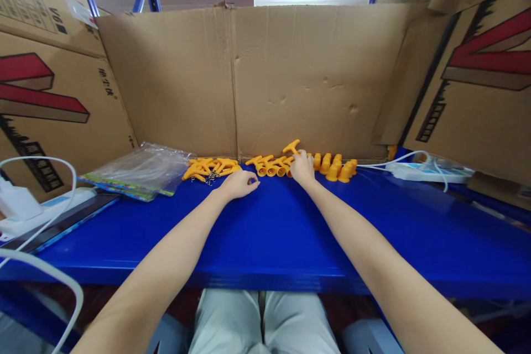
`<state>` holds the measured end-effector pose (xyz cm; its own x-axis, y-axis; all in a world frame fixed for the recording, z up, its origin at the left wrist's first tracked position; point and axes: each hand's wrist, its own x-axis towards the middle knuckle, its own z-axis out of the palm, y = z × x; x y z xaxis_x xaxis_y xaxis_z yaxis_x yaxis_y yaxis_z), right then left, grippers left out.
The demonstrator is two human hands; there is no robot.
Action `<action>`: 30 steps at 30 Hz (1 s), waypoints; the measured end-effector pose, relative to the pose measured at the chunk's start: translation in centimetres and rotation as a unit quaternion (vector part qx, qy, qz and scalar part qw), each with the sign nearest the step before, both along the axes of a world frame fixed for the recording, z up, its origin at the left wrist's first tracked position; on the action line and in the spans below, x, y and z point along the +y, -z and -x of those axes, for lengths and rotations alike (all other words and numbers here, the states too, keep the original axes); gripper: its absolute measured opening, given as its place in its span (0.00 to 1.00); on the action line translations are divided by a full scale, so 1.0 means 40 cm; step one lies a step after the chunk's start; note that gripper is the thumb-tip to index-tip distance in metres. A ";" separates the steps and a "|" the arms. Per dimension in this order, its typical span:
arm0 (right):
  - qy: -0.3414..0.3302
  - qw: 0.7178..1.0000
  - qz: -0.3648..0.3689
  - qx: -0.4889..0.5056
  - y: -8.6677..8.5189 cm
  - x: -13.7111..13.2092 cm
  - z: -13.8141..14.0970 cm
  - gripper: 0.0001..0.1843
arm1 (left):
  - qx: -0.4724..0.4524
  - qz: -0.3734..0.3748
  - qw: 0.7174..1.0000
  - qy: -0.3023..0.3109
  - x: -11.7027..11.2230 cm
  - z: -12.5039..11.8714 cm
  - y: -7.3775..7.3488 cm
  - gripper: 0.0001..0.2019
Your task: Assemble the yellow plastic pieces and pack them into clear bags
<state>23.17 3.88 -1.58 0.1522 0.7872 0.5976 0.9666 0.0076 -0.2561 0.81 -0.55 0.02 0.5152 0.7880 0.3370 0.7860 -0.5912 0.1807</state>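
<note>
The right hand (302,168) pinches an orange T-piece (291,147) at its fingertips, with the crossbar running left-right. The left hand (240,183) rests curled on the desk (269,232), nearer the body.

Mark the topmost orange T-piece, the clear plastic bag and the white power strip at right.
orange T-piece (291,147), head view, on its crossbar.
clear plastic bag (143,168), head view, on its crinkled middle.
white power strip (409,171), head view, on its body.

The person is wearing pale grey-beige cloth trousers (232,323), with a seam line running down between the two legs. Both forearms are showing bare along their whole visible length, ending in the bare left hand (240,183) and bare right hand (302,168).
</note>
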 end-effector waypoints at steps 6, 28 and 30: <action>0.011 0.998 0.064 0.006 -0.012 -0.009 -0.008 0.22 | 0.003 0.002 1.000 -0.002 -0.001 0.000 -0.001 0.13; -0.006 0.985 -0.051 0.167 -0.066 0.065 -0.190 0.20 | 0.007 0.007 1.000 -0.004 -0.009 -0.003 -0.006 0.13; -0.027 0.986 -0.007 0.163 -0.061 0.082 -0.225 0.20 | 0.005 0.006 1.000 -0.004 -0.009 -0.003 -0.005 0.13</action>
<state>32.17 7.17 0.85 0.2956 0.7920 0.5342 0.8308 0.0629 -0.5530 0.95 -0.90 0.21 0.5119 0.7962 0.3225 0.7929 -0.5824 0.1792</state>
